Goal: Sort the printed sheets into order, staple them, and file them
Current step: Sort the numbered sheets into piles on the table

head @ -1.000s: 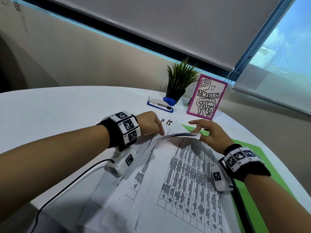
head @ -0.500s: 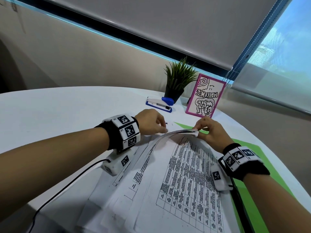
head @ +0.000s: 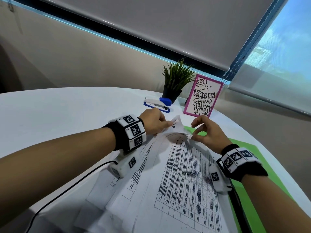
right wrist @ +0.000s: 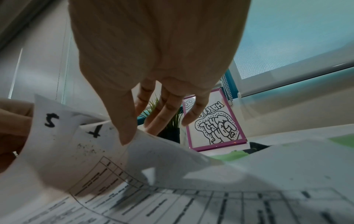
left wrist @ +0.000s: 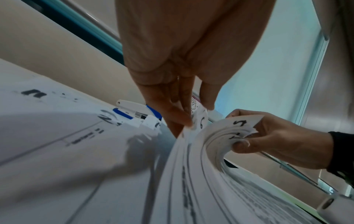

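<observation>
Behind the white desk (head: 50, 115) we see a beige wall, a drawn roller blind and a window to the right. At the desk's far edge stands a small black pot (head: 171, 95) that holds a spiky green plant (head: 177, 75); just beside it on the right leans a pink-framed drawing (head: 202, 96), and to its left lies a blue-and-white stapler (head: 157, 104), closed and apart from the paper.

We note the printed sheets (head: 185, 182) spread in a loose fan across the near part of the desk, tables of text facing up. Their far corners are lifted off the desk and curled. A green folder (head: 244, 145) lies flat under the right side of the stack; we cannot tell whether any sheet is inside it.

Our left hand (head: 151, 121) pinches one raised corner between thumb and fingertips; that corner bears a handwritten 6 (left wrist: 201, 122). Our right hand (head: 208, 132) grips the curled bundle of corners next to it, thumb underneath and fingers bent over the top. In the right wrist view the corners under the right thumb (right wrist: 122, 121) show handwritten marks, one reading 5 (right wrist: 51, 119); the next we cannot read with confidence. The two hands are near each other and do not touch.

Both wrists carry black bands with square coded markers, and a black cable (head: 58, 190) runs off the near left of the desk.
</observation>
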`<state>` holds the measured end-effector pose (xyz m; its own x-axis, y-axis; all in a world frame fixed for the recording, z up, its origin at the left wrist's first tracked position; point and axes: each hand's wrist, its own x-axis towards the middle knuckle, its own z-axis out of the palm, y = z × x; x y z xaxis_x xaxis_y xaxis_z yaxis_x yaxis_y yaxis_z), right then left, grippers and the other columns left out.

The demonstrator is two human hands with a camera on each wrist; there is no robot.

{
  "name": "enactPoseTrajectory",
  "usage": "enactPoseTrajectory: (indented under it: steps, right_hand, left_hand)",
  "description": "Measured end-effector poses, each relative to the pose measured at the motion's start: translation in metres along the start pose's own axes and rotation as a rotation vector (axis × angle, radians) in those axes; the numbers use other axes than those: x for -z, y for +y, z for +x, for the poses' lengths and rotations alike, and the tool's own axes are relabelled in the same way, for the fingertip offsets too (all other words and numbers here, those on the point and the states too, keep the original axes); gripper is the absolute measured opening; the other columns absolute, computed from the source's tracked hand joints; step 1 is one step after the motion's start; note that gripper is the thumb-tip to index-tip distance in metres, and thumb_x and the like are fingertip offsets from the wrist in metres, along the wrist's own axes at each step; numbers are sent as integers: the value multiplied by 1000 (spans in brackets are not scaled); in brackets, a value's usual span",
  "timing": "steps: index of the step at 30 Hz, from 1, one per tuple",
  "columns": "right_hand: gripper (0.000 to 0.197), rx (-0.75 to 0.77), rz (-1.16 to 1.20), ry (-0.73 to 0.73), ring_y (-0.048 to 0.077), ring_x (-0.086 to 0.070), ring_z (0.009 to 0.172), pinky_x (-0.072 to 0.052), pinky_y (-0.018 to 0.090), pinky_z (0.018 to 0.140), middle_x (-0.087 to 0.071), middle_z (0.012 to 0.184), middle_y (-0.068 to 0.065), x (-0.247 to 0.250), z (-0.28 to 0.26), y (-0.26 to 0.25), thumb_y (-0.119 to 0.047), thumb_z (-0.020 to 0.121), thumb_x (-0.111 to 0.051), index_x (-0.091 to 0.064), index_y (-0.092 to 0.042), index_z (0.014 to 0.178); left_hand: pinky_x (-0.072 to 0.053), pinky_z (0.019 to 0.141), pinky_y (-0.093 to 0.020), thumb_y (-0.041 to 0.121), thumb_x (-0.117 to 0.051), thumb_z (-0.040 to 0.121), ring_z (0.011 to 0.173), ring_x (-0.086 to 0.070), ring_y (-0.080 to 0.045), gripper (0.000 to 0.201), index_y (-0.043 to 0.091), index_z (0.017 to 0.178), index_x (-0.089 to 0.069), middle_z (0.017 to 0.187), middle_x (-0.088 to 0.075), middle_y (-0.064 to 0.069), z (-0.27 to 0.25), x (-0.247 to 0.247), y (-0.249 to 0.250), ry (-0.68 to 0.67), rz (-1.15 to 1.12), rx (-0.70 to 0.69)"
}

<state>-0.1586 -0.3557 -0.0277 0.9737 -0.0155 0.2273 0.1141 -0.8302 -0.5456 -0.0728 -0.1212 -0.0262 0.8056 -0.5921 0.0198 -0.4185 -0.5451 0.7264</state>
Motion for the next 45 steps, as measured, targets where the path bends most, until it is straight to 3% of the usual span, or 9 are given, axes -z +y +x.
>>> enactPoseTrajectory:
  steps: [6, 14, 19, 24, 28, 35, 38, 42, 45]
  right_hand:
    - [47, 26, -26, -46, 10, -62, 77, -54, 30, 82, -65, 98, -7, -3, -2, 5, -10, 73, -81, -63, -27, 113]
    - [20, 78, -64, -62, 13, -60, 98, -47, 31, 88, -64, 101, -7, -1, -1, 9, -10, 75, -79, -69, -23, 86]
    - [20, 71, 46, -65, 7, -63, 90, -49, 23, 87, -68, 95, -6, -4, -2, 7, -3, 83, -69, -62, -15, 98]
    - [18, 77, 50, -71, 12, -64, 89, -50, 24, 83, -68, 90, -3, -4, -4, 4, -4, 80, -71, -61, -19, 79]
    - [27, 83, 3, -30, -1, -57, 110, -39, 5, 91, -63, 113, -9, -2, -6, 9, 12, 71, -67, -64, -15, 73]
    - [31, 103, -24, 1, 8, -62, 98, -47, 22, 93, -67, 98, -4, -1, -5, 16, 16, 68, -64, -63, -14, 74]
    - [32, 102, -33, 18, 10, -63, 92, -48, 21, 88, -66, 94, -6, -3, -4, 14, 16, 67, -65, -63, -16, 73]
    - [37, 87, -1, 30, 7, -64, 90, -46, 13, 84, -68, 93, -7, -2, -6, 9, 15, 69, -65, -62, -22, 72]
    - [29, 58, 10, 4, 5, -65, 94, -48, 16, 86, -70, 97, -6, -1, -6, 11, 13, 71, -66, -65, -16, 76]
  left_hand:
    - [-55, 80, -31, 10, -68, 85, 66, -60, -18, 3, 10, 82, -69, 66, -62, 3, 4, -3, 1, 33, -24, 51]
    - [-54, 78, -33, 18, -72, 85, 67, -58, -17, 21, 16, 68, -60, 63, -59, 2, 8, -6, 0, 19, -206, 118]
    - [-54, 83, -35, 4, -73, 79, 75, -58, -20, 23, 16, 67, -57, 63, -58, 2, 7, -7, 2, 43, -184, 144]
    - [-45, 69, -25, 14, -86, 66, 79, -58, -17, 33, 20, 81, -58, 78, -60, 4, 3, -7, 6, 101, -156, 162]
    - [-42, 65, -26, 19, -89, 63, 80, -55, -16, 44, 17, 94, -57, 82, -58, 4, 4, -10, 8, 78, -167, 164]
    - [-46, 72, -29, 24, -88, 67, 76, -56, -16, 33, 18, 74, -56, 75, -60, 2, 10, -14, 4, 53, -267, 184]
    - [-45, 69, -29, 21, -82, 75, 68, -53, -16, 27, 15, 69, -57, 70, -58, -1, 13, -13, 1, 59, -344, 200]
    - [-48, 80, -32, 29, -83, 73, 92, -56, -20, 45, 10, 103, -57, 99, -59, -5, 8, -12, 2, 130, -97, 225]
    - [-49, 89, -38, 40, -79, 75, 103, -57, -23, 54, 11, 114, -53, 113, -57, -6, 3, -12, 8, 285, 125, 43]
